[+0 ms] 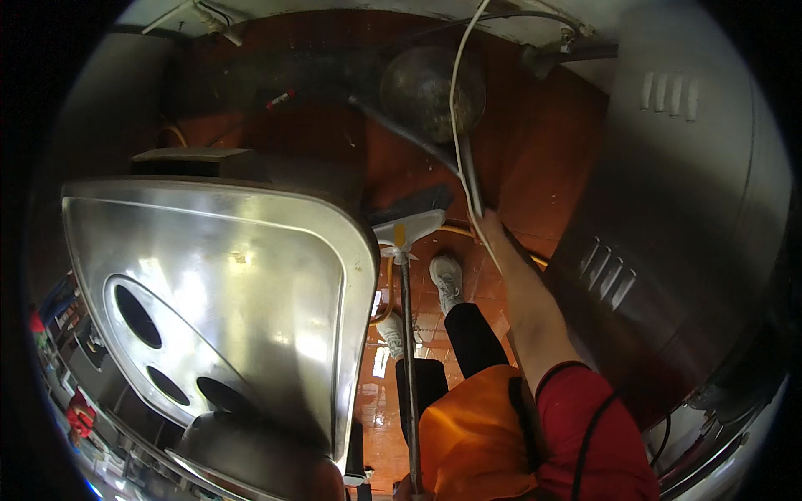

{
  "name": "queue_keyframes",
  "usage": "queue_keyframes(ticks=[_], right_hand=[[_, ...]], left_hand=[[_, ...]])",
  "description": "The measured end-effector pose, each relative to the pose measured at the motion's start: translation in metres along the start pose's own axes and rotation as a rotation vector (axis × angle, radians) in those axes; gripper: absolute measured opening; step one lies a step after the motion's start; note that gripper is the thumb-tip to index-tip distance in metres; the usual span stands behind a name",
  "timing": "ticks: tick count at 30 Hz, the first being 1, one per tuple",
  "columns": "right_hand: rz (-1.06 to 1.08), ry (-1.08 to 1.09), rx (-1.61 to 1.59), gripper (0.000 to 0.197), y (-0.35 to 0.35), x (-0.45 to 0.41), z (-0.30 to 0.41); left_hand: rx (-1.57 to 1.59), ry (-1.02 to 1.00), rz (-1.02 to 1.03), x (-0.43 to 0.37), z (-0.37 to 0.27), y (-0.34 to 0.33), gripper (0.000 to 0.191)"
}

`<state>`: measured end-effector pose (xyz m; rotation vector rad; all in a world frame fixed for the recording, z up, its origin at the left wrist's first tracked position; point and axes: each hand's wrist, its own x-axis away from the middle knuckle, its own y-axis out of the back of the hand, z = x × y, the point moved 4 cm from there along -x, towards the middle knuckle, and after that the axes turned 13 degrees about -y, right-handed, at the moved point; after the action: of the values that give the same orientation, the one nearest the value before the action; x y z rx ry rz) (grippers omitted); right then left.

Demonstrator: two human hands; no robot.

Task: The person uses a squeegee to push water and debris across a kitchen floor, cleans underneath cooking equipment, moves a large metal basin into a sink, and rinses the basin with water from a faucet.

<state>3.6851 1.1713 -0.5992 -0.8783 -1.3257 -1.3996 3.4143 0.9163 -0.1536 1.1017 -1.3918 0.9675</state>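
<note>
My right hand (pixel 489 227) reaches forward and is closed around the handle (pixel 471 175) of a large round metal pan or scoop (pixel 432 91). A thin pale cord (pixel 455 94) runs down over the pan and past that hand. At the bottom edge, my left hand (pixel 407 488) holds the pole (pixel 408 351) of a push broom, partly cut off by the picture's rim. The broom's white head (pixel 410 227) with dark bristles (pixel 413 203) points away from me, beside the corner of the steel counter.
A stainless steel counter (pixel 276 275) with round openings fills the left. Vented metal cabinets (pixel 677 206) stand at right. A yellow hose (pixel 390 282) lies on wet red tiles (pixel 376 413) near my shoes. A dark pipe (pixel 401 131) and a red tube-like object (pixel 280 99) are ahead.
</note>
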Motion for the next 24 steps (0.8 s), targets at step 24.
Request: queue_keyframes(ticks=[24], right_hand=[[-0.652,0.350,-0.048,0.020,0.068,0.187,0.071]], left_hand=[[0.070,-0.370,-0.061,0.034,-0.040,0.015,0.038]])
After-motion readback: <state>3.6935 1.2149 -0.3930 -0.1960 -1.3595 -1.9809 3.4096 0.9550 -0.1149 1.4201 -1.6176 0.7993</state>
